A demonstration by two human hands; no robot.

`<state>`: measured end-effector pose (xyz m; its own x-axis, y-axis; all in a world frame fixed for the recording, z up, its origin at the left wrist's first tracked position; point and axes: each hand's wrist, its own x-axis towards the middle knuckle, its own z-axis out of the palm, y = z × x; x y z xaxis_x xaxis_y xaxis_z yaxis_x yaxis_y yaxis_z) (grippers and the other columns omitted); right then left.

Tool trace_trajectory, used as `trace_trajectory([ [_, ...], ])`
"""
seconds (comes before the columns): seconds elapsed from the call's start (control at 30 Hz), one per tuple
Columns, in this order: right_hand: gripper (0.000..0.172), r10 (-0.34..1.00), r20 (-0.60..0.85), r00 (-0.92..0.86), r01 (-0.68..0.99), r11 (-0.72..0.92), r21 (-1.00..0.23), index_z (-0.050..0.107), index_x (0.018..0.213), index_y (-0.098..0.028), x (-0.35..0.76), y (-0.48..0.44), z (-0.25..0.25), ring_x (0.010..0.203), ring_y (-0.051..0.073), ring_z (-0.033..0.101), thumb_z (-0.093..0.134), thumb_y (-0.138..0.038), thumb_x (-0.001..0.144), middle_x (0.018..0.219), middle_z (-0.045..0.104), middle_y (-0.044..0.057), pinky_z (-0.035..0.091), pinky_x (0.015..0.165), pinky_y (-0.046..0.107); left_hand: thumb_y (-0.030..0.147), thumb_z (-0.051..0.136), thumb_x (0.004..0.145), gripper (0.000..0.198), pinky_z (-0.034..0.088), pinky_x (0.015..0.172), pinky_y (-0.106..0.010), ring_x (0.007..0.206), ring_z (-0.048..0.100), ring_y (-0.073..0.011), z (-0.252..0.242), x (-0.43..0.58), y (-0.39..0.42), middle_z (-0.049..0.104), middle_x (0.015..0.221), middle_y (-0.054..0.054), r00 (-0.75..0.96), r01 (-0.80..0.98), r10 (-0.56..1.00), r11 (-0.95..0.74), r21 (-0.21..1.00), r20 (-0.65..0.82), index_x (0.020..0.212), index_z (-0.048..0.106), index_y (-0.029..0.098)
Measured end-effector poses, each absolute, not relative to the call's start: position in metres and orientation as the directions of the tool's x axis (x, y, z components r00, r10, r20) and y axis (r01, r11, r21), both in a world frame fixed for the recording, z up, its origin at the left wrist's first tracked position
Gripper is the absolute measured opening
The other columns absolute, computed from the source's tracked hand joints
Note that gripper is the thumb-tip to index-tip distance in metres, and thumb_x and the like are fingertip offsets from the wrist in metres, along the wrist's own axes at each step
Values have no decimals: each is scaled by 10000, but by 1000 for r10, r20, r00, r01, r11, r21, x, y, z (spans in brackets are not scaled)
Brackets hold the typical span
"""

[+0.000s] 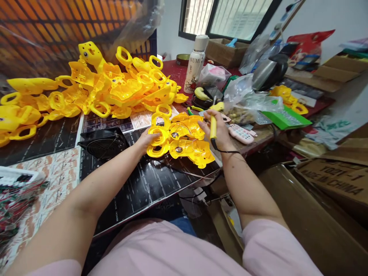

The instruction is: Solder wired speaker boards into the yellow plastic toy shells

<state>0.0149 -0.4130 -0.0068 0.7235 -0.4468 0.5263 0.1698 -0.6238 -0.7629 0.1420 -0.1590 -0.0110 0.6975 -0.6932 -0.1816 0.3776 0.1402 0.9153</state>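
Note:
Several yellow plastic toy shells point(184, 142) with small round parts inside lie on the dark work table point(138, 188) in front of me. My left hand point(148, 138) rests on the ring-shaped handle of the nearest shell, fingers curled over it. My right hand point(217, 128) is closed round a yellow-handled tool point(213, 128) with a black cord running from its lower end; its tip points up and away from me, just right of the shells.
A big heap of yellow shells point(94, 88) covers the table's far left. A black fan point(103, 145) lies left of my hands. A white bottle point(195, 63), bags, a pink keypad toy point(240, 133) and a green tray point(283, 117) crowd the right. Cardboard boxes point(330, 184) stand at lower right.

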Motion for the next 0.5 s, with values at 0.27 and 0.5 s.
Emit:
trace_trajectory([
  [0.27,509,-496,765,412,250,-746,-618,481,1201,-221,-50,-384,18,1170,286,672,691,-510,837,1232,638,147,571,973,533,63,684,623,391,579,946,-464,901,739,-273,31,121,-121,767,893,-67,849,293,-511,248,923,-132,1009,690,130],
  [0.5,507,-302,900,315,481,-767,-425,548,1141,-258,-49,-370,-14,1017,321,716,744,-515,751,1092,641,101,570,920,617,-13,451,882,438,538,991,-573,1147,683,-316,147,82,-6,715,1197,-158,970,88,-243,224,971,-32,1302,574,8],
])
